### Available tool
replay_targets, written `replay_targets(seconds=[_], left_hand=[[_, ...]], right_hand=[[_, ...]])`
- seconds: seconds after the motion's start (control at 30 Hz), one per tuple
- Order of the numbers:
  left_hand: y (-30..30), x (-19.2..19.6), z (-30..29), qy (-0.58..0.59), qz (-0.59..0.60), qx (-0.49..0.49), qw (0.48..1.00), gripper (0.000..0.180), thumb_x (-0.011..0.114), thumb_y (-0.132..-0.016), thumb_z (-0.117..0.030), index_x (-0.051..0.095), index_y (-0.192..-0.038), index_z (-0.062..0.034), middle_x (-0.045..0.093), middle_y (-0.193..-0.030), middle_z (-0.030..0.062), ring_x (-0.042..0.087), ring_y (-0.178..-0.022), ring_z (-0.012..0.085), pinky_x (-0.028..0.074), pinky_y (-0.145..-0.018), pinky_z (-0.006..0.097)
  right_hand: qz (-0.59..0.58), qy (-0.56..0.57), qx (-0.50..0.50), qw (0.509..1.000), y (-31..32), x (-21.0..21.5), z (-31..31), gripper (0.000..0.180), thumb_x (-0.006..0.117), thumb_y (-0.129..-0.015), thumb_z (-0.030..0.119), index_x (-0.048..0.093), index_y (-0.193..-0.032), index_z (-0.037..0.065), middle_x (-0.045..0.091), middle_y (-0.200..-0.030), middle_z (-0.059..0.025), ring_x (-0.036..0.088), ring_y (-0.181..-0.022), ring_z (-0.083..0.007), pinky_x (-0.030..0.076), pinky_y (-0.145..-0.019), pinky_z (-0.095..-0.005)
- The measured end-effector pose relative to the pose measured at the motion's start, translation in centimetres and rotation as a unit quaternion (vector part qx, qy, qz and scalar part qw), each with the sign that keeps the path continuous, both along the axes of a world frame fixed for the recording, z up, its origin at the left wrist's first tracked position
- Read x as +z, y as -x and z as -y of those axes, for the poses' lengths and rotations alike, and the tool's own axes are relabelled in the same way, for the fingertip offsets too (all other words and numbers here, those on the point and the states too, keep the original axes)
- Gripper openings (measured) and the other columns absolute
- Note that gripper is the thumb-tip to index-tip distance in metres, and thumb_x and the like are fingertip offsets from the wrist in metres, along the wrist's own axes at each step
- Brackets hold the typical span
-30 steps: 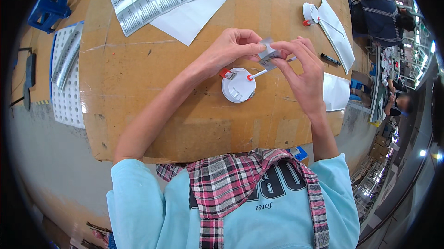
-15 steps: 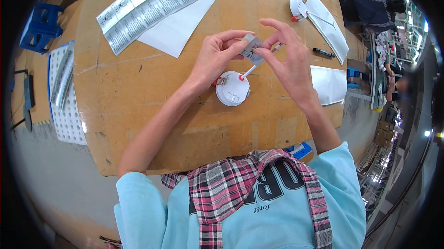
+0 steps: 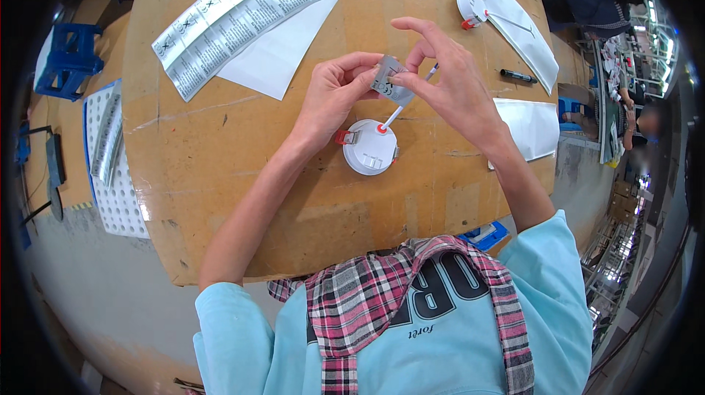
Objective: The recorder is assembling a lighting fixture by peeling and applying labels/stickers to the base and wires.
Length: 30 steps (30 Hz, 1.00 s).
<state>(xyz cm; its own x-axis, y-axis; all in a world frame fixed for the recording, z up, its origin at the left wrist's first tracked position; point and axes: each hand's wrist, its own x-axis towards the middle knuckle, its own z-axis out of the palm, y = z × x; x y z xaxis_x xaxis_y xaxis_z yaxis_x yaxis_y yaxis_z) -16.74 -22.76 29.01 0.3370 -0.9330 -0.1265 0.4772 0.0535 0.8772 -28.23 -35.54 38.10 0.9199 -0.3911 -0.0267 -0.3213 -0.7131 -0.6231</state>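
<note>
A small silver printed label (image 3: 388,88) is pinched between the fingertips of my left hand (image 3: 332,95). My right hand (image 3: 461,88) grips the label's other side with thumb and index finger, its remaining fingers loosely curled. Just below lies a round white downlight (image 3: 369,149) on the table, with red-tipped spring clips at its sides. From a red grommet on it a white cable (image 3: 396,114) runs up behind the label toward my right hand. Whether the label touches the cable, I cannot tell.
A sheet of silver labels (image 3: 242,19) lies over white paper (image 3: 275,57) at the far left. Another downlight (image 3: 471,7) rests by a white sheet (image 3: 525,35) at the far right, near a black marker (image 3: 518,76). A perforated white tray (image 3: 121,200) stands left of the table.
Both hands have shifted slightly left with the label, which is now tilted differently. The downlight stays in its place on the table.
</note>
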Motion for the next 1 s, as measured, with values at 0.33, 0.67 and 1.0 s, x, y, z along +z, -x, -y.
replay_targets(seconds=[0.33,0.67,1.0], left_hand=[[-0.1,1.1,-0.4,-0.042,0.013,0.010,0.999,0.025,0.055,-0.094,-0.012,0.061,-0.114,0.0007,0.068,-0.101,0.0070,0.065,-0.092,0.0117,0.055,-0.083,0.028],[-0.2,1.0,-0.6,-0.041,0.009,0.015,0.999,0.025,0.056,-0.093,-0.011,0.061,-0.113,0.0020,0.068,-0.100,0.0082,0.065,-0.090,0.0120,0.055,-0.082,0.029],[-0.5,0.5,-0.5,-0.033,-0.004,0.008,0.999,0.025,0.057,-0.093,-0.011,0.061,-0.114,0.0010,0.067,-0.101,0.0076,0.065,-0.091,0.0126,0.055,-0.083,0.029]], right_hand=[[0.040,0.014,0.052,0.998,-0.5,-0.5,0.6,0.051,0.069,-0.075,0.010,0.050,-0.122,0.004,0.058,-0.072,-0.0086,0.058,-0.073,-0.0262,0.045,-0.072,-0.0382],[0.027,0.017,0.055,0.998,-0.5,-0.4,0.4,0.052,0.068,-0.076,0.010,0.049,-0.124,0.002,0.056,-0.070,-0.0085,0.056,-0.069,-0.0250,0.044,-0.071,-0.0384],[0.028,0.014,0.052,0.998,-0.7,-0.3,0.3,0.051,0.068,-0.079,0.011,0.048,-0.125,0.005,0.057,-0.073,-0.0078,0.055,-0.075,-0.0248,0.043,-0.076,-0.0387]])
